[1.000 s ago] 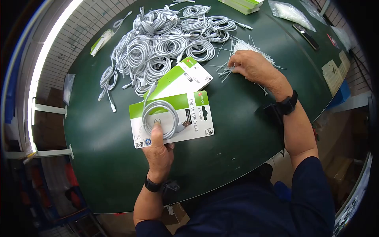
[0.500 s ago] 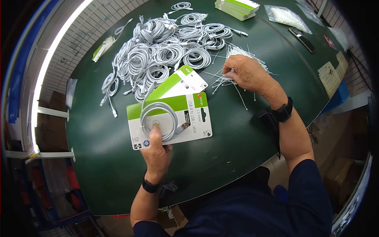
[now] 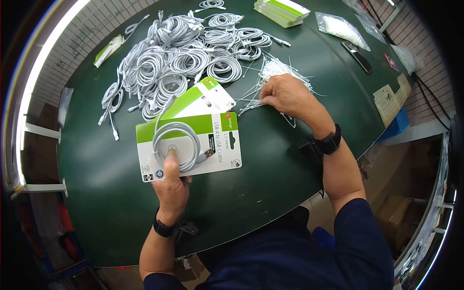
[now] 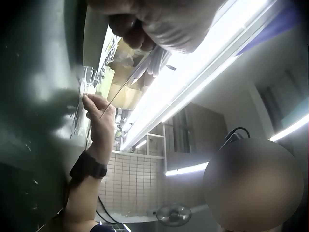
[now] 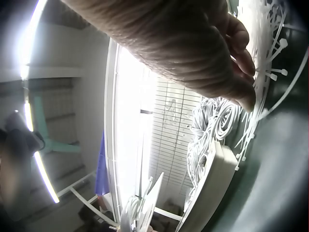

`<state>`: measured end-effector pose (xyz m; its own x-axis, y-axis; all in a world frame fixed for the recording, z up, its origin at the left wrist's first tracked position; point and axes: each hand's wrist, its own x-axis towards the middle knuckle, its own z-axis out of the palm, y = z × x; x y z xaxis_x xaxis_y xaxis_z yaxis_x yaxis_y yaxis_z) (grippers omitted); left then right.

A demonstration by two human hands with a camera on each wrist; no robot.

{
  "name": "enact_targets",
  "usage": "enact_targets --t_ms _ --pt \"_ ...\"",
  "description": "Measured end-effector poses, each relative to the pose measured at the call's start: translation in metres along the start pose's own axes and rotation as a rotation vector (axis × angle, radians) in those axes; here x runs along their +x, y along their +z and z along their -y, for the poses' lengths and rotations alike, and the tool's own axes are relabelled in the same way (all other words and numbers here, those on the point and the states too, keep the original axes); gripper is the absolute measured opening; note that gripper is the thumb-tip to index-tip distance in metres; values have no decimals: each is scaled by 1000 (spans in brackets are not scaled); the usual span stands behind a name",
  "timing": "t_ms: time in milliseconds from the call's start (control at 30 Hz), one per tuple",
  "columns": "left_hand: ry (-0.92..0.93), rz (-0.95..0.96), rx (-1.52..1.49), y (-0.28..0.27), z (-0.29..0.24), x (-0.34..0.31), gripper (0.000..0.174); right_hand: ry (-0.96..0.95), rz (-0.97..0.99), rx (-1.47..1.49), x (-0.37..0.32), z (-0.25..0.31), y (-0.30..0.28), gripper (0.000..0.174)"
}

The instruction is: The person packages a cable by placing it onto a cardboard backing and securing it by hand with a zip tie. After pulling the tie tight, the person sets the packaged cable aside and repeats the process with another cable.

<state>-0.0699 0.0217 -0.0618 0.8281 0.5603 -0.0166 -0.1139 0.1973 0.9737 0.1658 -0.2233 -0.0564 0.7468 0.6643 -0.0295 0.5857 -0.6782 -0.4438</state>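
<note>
Over the dark green table (image 3: pixel 241 208), the left hand (image 3: pixel 172 191) holds a flat green and white printed cardboard card (image 3: pixel 220 126) together with a round coil of light grey cable (image 3: pixel 197 145). Its thumb lies on the front, inside the ring of the coil, and the other fingers are mostly hidden behind the card, so the hand is closed around its lower edge. The metal plug (image 3: pixel 208 152) of the cable points to the printed text.

The right hand (image 3: pixel 289 96) is bent and only a little open, thumb near to the forefinger. Its fingertips touch the loose heap of thin white plastic zip ties (image 3: pixel 276 67); whether it pinches one, I cannot tell. Beyond the held card there is a stack of green and white cards (image 3: pixel 193 102), and behind this, a big pile of coiled light grey cables (image 3: pixel 164 63).
</note>
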Motion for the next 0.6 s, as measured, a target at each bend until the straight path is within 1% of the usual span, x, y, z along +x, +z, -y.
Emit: enact_targets --t_ms 33,133,233,333,433,467,567,600 --pt "4 -18 -17 1 -1 0 28 4 -1 3 0 0 0 12" --pt "-9 -30 -18 -2 1 0 26 -40 -109 12 -1 -3 3 15" --pt "-16 -4 2 -5 2 -2 25 -52 -157 97 -2 -3 0 16" --pt "2 -6 20 -5 2 -3 24 -110 -292 242 -2 4 -4 14" --pt "5 3 33 -6 0 -5 24 -44 -347 471 -2 13 -5 14" --pt "9 5 37 -6 0 -5 25 -66 -385 521 -1 14 -4 15" --pt "18 25 66 -7 1 -8 26 -47 -474 572 0 15 -5 15" --pt "20 33 83 -8 2 -9 26 -40 -516 630 1 14 -4 16"
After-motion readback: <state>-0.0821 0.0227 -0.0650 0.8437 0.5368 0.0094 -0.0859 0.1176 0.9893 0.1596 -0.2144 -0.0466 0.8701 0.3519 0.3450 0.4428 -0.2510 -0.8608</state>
